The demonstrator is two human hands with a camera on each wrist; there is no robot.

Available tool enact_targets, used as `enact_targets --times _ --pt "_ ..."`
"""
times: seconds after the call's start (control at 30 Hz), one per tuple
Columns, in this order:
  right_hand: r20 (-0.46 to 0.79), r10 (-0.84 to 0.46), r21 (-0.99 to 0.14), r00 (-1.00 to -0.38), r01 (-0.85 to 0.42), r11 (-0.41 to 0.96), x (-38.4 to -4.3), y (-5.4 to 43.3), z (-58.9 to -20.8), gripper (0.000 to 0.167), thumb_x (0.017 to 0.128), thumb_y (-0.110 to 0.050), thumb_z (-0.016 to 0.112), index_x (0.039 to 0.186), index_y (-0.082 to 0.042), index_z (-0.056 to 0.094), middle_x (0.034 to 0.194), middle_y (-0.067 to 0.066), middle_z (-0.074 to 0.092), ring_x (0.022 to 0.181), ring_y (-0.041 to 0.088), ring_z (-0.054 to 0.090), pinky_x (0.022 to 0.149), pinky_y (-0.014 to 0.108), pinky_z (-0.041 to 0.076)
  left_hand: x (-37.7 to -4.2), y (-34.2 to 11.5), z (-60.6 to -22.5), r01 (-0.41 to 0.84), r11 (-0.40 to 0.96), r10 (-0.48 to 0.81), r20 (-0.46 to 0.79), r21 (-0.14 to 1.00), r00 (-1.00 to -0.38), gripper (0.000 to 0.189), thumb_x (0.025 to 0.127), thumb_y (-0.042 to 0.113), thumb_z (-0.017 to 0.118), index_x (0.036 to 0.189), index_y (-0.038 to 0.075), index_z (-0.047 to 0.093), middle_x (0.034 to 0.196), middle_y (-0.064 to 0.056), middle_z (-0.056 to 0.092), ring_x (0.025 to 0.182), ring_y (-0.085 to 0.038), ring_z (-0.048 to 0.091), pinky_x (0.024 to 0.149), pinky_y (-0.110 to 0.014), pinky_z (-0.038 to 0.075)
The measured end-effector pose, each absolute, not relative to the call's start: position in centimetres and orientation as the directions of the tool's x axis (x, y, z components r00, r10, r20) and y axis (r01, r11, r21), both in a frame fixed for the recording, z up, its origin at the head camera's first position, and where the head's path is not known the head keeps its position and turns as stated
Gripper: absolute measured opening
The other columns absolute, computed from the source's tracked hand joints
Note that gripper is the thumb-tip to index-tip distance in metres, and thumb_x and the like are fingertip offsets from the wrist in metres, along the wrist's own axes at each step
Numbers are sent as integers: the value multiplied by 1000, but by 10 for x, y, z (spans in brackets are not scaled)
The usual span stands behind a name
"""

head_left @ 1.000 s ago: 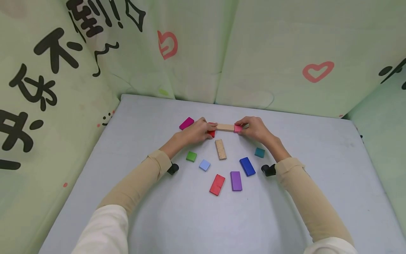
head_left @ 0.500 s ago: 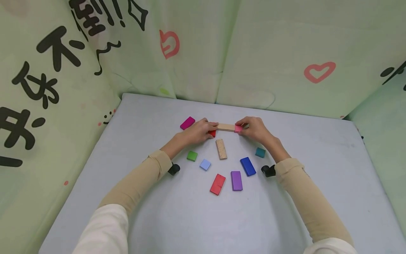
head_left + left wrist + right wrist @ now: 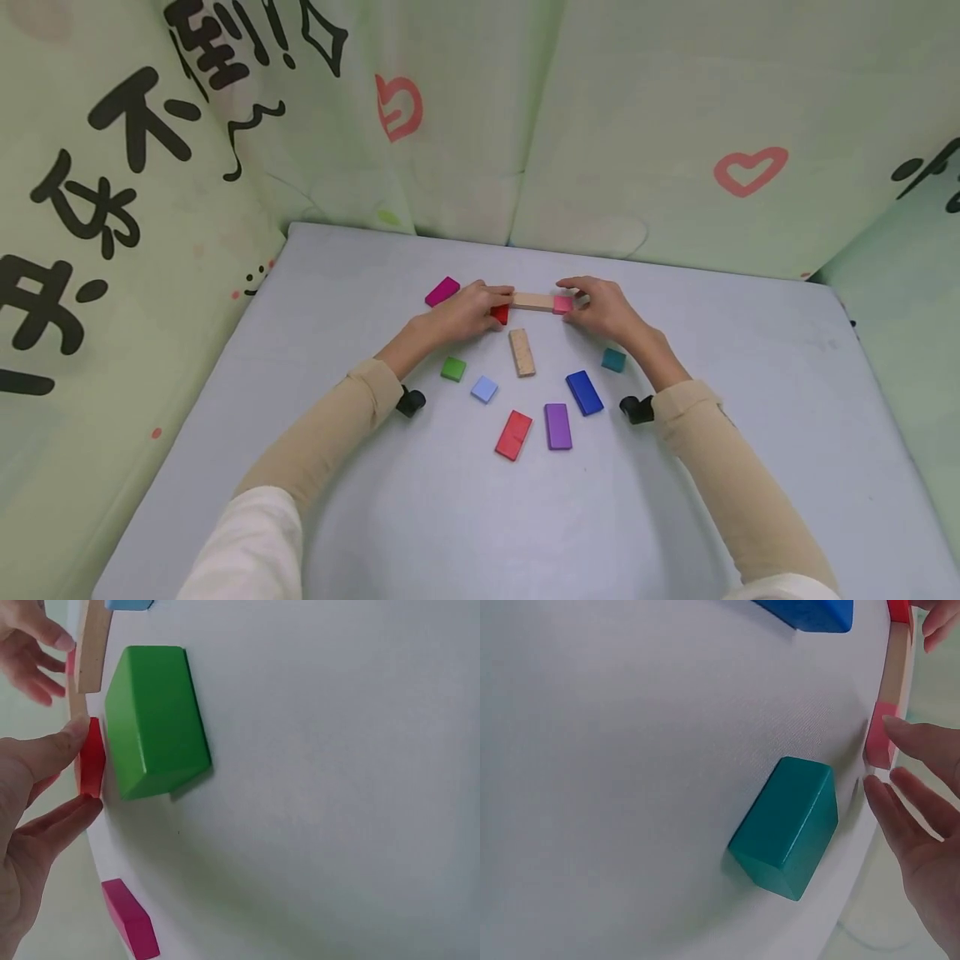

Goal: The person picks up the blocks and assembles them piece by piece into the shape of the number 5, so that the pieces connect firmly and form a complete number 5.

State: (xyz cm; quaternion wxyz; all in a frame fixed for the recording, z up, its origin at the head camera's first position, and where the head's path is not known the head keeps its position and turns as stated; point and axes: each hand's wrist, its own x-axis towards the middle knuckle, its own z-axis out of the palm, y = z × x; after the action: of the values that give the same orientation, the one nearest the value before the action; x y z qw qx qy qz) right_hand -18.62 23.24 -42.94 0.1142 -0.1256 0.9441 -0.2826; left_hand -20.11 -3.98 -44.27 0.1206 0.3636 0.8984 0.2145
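Note:
My left hand (image 3: 467, 311) grips a red block (image 3: 91, 763) between thumb and fingers at the left end of a short row. A natural wood block (image 3: 533, 302) lies in the middle of that row, its left end right at the red one. At the right end sits a pink block (image 3: 562, 305), against the wood block. Around the pink block, my right hand (image 3: 598, 305) has its fingers spread; in the right wrist view the thumb overlaps the block's edge while the fingertips stand off from it.
Nearer me lie a second wood block (image 3: 522, 353), green block (image 3: 453, 369), light blue block (image 3: 484, 389), dark blue block (image 3: 585, 393), teal block (image 3: 613, 360), purple block (image 3: 558, 427) and another red block (image 3: 513, 435). A magenta block (image 3: 442, 291) lies beside my left hand.
My right hand's fingers have parted from the pink block, which they were pinching before. My left hand keeps its hold on the red block, and the row stays where it was.

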Motion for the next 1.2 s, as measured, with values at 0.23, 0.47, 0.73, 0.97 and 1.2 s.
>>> enact_targets --times 0.23,0.47,0.73,0.97,1.2 --pt "-97 -286 -547 -953 -189 816 -178 235 -423 51 96 -8 69 145 -5 56 147 24 54 125 43 55 101 55 52 -201 -56 -435 573 668 645 15 474 -764 46 97 12 73 141 3 62 149 -12 59 137 -29 56 111 -39 48" --pt "-55 -303 -548 -951 -225 806 -171 237 -422 47 97 -9 68 143 -4 59 144 23 57 125 42 55 100 55 52 -208 -74 -432 544 693 586 70 473 -807 39 97 12 71 135 1 66 137 -13 68 130 -28 61 110 -39 49" --pt "-36 -318 -552 -948 -246 797 -162 235 -419 45 95 -9 71 138 -1 62 140 22 61 122 40 57 99 54 53 -222 -95 -432 441 723 552 -60 531 -832 61 90 19 81 145 4 57 148 -13 58 133 -32 50 108 -42 50" --pt "-25 -330 -559 -943 -261 787 -154 232 -418 45 94 -9 73 137 -1 63 137 22 63 121 39 58 97 52 55 -233 -110 -435 345 715 544 -175 608 -820 77 87 14 83 154 6 46 156 -14 49 131 -34 50 110 -44 46" --pt "-27 -340 -569 -940 -265 778 -145 227 -420 48 93 -8 75 138 0 62 133 21 65 117 38 61 96 51 56 -239 -119 -435 262 729 532 -281 633 -799 85 85 15 85 159 15 41 144 -12 55 121 -30 51 103 -41 48"
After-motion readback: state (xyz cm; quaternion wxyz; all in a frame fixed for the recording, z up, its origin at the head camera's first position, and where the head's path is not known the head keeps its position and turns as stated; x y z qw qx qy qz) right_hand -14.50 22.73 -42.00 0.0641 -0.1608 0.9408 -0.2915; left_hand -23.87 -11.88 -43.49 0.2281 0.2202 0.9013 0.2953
